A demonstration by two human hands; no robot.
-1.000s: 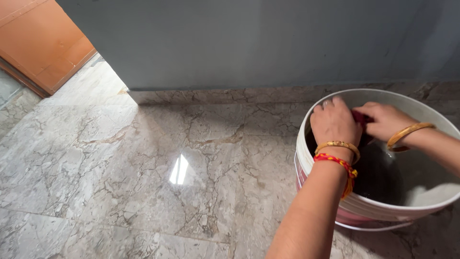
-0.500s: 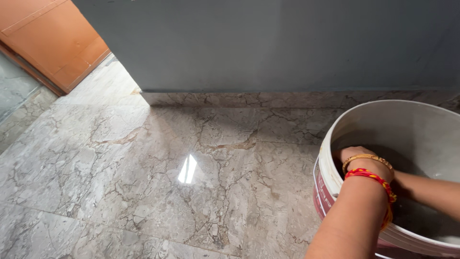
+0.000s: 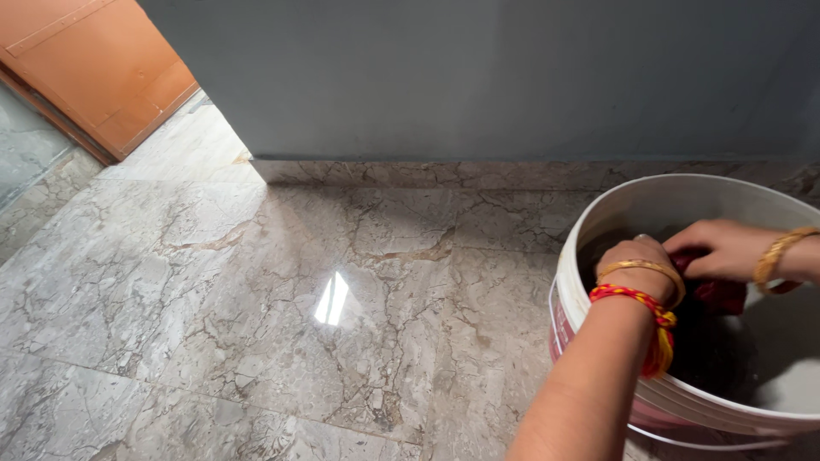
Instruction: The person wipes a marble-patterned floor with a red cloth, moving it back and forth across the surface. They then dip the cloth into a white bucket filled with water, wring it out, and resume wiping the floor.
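Note:
A white plastic bucket (image 3: 615,209) stands on the floor at the lower right, dark inside with water. My left hand (image 3: 634,256) and my right hand (image 3: 722,248) are both inside it, gripping a dark red cloth (image 3: 722,294) between them just above the water. The left wrist carries a gold bangle and a red-and-yellow thread. A gold bangle also sits on the right wrist. Most of the cloth is hidden by my hands.
Glossy grey marble floor (image 3: 282,290) spreads to the left of the bucket. A grey wall (image 3: 478,77) with a marble skirting runs along the back. An orange door (image 3: 94,60) stands at the upper left.
Both hands dipped deep into the bucket half a second ago and have now come back up holding the red cloth. The view shifted slightly left, so the bucket sits lower and further right.

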